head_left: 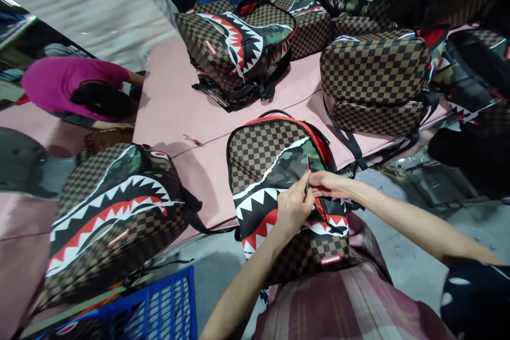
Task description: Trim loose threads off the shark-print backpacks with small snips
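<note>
A checkered backpack point(263, 154) with a shark-mouth print and camouflage patches leans upright at the front edge of the table, against my lap. My left hand point(294, 203) is closed in a pinch over its slanted front zip pocket. A small dark, narrow piece shows at those fingertips, too small to name. From the right, my right hand point(330, 185) meets it at the same spot, fingers pressed together at the pocket opening. What the right fingers grip is hidden. Red lining and a black zip edge show around the pocket, below a small slit near its top.
Similar backpacks lie at left point(115, 207), at the back point(243, 42) and at right point(374, 69) on the pink tabletop point(171, 90). Small snips point(194, 141) lie there. Blue crates point(171, 303) stand lower left and far back. A person in magenta point(59, 85) bends at the left.
</note>
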Demonstrator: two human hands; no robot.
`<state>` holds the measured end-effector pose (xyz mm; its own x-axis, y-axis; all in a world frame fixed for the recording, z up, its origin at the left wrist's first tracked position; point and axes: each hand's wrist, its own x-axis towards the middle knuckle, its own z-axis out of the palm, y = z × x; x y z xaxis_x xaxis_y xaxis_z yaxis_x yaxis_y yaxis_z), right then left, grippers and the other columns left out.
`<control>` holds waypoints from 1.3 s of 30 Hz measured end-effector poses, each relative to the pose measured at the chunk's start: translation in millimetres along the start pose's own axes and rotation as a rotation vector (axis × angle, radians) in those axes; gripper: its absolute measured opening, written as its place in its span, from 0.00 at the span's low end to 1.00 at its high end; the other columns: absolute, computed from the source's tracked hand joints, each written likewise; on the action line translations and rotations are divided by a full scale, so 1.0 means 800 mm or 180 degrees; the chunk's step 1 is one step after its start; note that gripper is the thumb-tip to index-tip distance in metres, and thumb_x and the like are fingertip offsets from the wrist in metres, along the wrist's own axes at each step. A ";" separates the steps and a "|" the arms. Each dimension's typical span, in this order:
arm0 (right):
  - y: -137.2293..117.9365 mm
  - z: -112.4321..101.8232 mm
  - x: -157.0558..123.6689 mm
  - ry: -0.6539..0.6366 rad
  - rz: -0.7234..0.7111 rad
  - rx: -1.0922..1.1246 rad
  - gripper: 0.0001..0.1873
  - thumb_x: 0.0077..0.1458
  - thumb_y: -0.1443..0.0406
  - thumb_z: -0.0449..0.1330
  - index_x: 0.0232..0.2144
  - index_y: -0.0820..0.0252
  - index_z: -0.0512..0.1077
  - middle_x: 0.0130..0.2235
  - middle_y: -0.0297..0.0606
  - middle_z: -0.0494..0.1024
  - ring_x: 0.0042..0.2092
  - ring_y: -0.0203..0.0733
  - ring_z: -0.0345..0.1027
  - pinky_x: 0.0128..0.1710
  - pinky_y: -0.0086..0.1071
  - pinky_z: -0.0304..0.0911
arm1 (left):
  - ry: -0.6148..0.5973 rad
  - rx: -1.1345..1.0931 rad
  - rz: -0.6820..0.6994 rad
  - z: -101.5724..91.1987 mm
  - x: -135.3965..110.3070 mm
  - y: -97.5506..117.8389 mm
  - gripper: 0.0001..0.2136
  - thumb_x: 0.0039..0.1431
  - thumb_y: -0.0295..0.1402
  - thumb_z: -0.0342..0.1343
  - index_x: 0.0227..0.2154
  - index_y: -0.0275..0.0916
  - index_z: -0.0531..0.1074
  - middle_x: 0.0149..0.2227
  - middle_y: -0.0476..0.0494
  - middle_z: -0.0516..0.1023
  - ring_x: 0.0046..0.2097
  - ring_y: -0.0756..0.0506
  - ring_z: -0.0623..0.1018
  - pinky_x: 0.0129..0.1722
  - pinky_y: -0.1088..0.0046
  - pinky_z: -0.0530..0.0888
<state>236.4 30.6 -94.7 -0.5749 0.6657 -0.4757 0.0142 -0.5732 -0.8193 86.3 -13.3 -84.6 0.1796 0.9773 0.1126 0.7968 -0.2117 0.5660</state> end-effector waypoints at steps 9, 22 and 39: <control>0.111 -0.003 -0.104 0.0956 -0.0477 -0.4534 0.11 0.60 0.62 0.50 0.38 0.60 0.69 0.37 0.41 0.73 0.32 0.42 0.69 0.25 0.30 0.53 | -0.0298 0.0945 0.0307 0.067 0.000 -0.025 0.17 0.64 0.35 0.45 0.53 0.36 0.65 0.38 0.40 0.74 0.39 0.46 0.75 0.39 0.72 0.71; 0.020 -0.027 -0.006 0.1786 -0.1287 -0.2992 0.11 0.56 0.62 0.53 0.28 0.60 0.73 0.30 0.35 0.75 0.33 0.37 0.65 0.33 0.27 0.53 | -0.0912 0.0822 0.2080 0.098 -0.126 -0.021 0.21 0.62 0.38 0.47 0.56 0.36 0.61 0.60 0.41 0.61 0.63 0.40 0.56 0.59 0.59 0.60; -0.034 -0.173 0.096 0.2371 -0.0640 -0.2718 0.15 0.59 0.60 0.55 0.44 0.63 0.68 0.47 0.42 0.71 0.47 0.43 0.66 0.47 0.43 0.62 | -0.0444 -0.1155 0.1218 0.026 -0.035 -0.052 0.13 0.59 0.29 0.49 0.45 0.45 0.72 0.47 0.43 0.75 0.54 0.41 0.70 0.51 0.61 0.70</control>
<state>305.1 163.4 -153.1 -0.0074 0.9887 -0.1499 0.6903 -0.1034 -0.7161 60.2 -32.2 -128.5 0.5122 0.8151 0.2705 0.4137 -0.5102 0.7540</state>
